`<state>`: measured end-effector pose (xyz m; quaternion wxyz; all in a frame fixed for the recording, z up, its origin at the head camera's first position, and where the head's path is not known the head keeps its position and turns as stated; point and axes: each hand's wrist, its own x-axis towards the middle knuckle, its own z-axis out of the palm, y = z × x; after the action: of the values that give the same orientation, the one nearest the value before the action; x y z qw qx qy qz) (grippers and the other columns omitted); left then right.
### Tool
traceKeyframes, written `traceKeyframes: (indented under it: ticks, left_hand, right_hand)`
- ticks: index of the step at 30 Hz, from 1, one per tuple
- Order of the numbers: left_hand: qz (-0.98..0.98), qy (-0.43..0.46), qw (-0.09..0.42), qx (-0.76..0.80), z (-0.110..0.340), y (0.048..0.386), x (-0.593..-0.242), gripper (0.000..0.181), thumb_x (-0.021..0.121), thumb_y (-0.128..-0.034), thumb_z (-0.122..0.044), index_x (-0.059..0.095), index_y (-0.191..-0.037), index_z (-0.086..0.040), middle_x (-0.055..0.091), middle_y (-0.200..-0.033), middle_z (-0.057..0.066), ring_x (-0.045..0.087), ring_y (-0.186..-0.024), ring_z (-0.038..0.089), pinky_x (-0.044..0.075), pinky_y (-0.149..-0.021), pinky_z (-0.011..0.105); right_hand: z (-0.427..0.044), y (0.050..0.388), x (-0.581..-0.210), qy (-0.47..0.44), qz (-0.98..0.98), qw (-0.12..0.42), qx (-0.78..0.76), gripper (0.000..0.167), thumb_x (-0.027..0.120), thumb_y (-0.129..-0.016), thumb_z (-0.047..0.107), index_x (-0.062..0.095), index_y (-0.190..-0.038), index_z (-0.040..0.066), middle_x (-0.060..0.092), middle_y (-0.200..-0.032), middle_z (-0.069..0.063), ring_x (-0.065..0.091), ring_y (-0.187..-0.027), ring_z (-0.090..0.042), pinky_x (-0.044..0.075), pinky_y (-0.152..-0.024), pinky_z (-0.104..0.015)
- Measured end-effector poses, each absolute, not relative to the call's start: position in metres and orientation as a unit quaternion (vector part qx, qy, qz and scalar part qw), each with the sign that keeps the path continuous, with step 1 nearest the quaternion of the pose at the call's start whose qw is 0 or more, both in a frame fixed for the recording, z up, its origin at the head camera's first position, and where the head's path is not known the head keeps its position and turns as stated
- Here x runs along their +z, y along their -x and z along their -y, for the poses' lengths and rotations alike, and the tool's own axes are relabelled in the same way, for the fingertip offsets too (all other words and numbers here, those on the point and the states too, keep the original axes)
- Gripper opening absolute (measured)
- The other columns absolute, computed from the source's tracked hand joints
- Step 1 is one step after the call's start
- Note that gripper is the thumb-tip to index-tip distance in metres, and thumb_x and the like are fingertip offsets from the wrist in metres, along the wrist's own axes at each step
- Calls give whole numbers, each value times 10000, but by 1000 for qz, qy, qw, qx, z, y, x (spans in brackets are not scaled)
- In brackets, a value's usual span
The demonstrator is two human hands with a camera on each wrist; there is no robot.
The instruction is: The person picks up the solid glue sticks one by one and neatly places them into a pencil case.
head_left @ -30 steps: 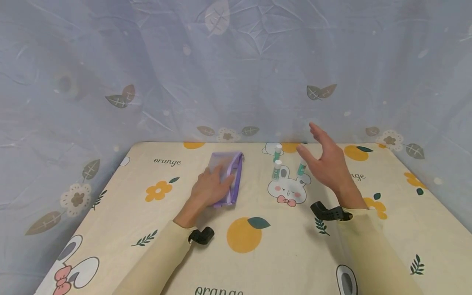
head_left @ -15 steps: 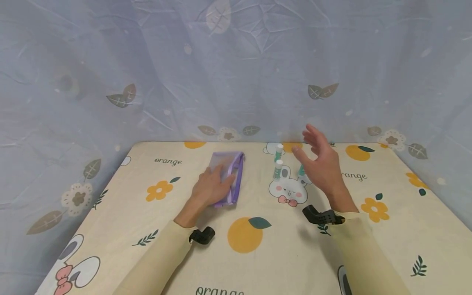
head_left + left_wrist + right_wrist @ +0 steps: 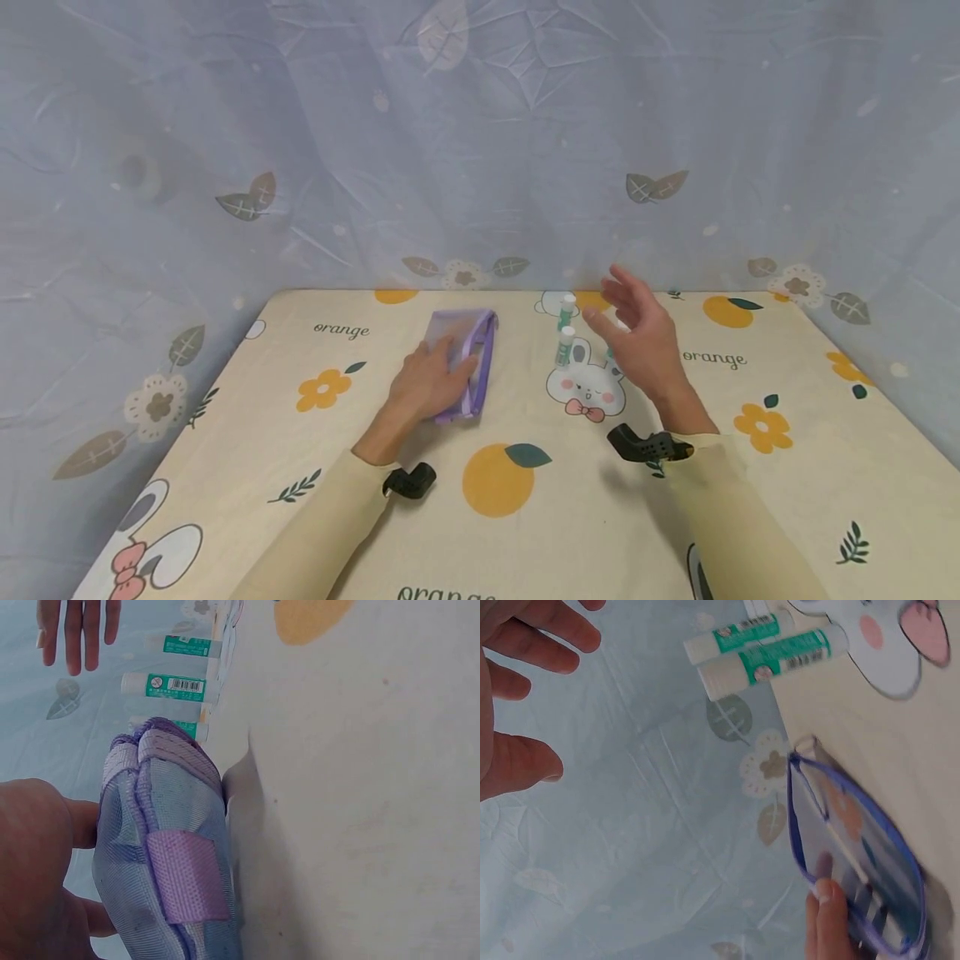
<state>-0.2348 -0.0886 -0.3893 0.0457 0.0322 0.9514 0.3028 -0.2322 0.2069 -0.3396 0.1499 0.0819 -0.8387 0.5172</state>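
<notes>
My left hand [image 3: 431, 380] holds a purple mesh zip pouch [image 3: 483, 373], its fingers spread over the upper panel and the thumb at the rim. The unzipped mouth faces right and gapes, as the pouch [image 3: 855, 847] in the right wrist view shows. My right hand [image 3: 637, 333] hovers with loosely bent fingers, holding nothing. Near it stand three upright green glue sticks with white caps. The nearer glue stick [image 3: 563, 350] and the farther glue stick [image 3: 566, 312] show plainly. Most of the third glue stick [image 3: 612, 365] is hidden behind the right hand.
A cream tablecloth [image 3: 555, 533] printed with oranges, flowers and rabbits covers the table. Blue-grey patterned sheeting [image 3: 480, 150] rises behind the table and along both sides. A black camera sits on each wrist.
The right hand has moved left and a little down toward the glue sticks, and now covers most of the third one. The left hand and the pouch have stayed in place.
</notes>
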Motion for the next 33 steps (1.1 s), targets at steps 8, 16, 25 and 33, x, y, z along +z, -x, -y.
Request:
traceKeyframes:
  ticks: [8,16,25,33]
  left_hand:
    - [-949,-29,47,310,89,234,-391,759,468,-1067,-548,320,-1674,-117,292,-1707,301,360,-1540,524,356,-1206,677]
    - [-949,-29,43,310,89,235,-394,752,459,-1068,-562,335,-1668,-127,295,-1705,302,350,-1546,523,349,-1211,683]
    - [-951,-33,35,307,87,234,-391,738,467,-1069,-553,350,-1664,-132,326,-1692,299,387,-1526,516,381,-1188,675]
    - [-950,-31,35,309,87,234,-391,736,478,-1066,-543,352,-1663,-132,329,-1690,297,393,-1520,518,384,-1185,671]
  right_hand:
    - [-203,234,-344,-79,832,125,534,744,704,-1024,318,347,-1667,209,501,-1646,-93,460,-1541,-287,321,-1296,-500]
    - [-202,235,-348,-76,839,123,524,753,712,-1023,337,346,-1668,209,495,-1648,-112,457,-1545,-298,316,-1296,-509]
    - [-203,235,-349,-76,839,129,523,750,709,-1025,330,348,-1666,182,496,-1646,-113,455,-1545,-303,316,-1296,-508]
    - [-202,236,-351,-81,837,128,526,748,710,-1025,316,349,-1664,172,488,-1649,-130,453,-1546,-310,318,-1295,-509]
